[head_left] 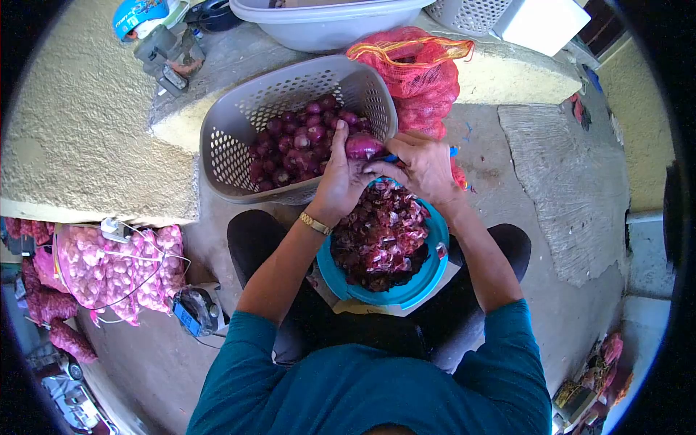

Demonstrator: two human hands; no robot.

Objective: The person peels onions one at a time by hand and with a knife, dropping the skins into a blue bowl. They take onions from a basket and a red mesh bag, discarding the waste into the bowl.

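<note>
My left hand [338, 177] grips a shiny purple-red onion [365, 147] with the thumb along its side. Closed around a blue-handled knife [454, 151], my right hand [429, 168] meets the onion from the right; the blade is mostly hidden. Below both hands, a turquoise basin [439, 250] holds a heap of dark red onion skins [380, 235]. Just beyond my left hand stands a grey perforated basket [217, 156] with many purple-red onions [304, 138] inside.
A red mesh sack [424, 90] of onions leans beside the basket. Behind, a pale tub [330, 25] rests on a ledge. Pink mesh sacks [119, 268] and a device with a blue screen [190, 315] are on the left. A flattened grey sack [558, 181] covers floor at right.
</note>
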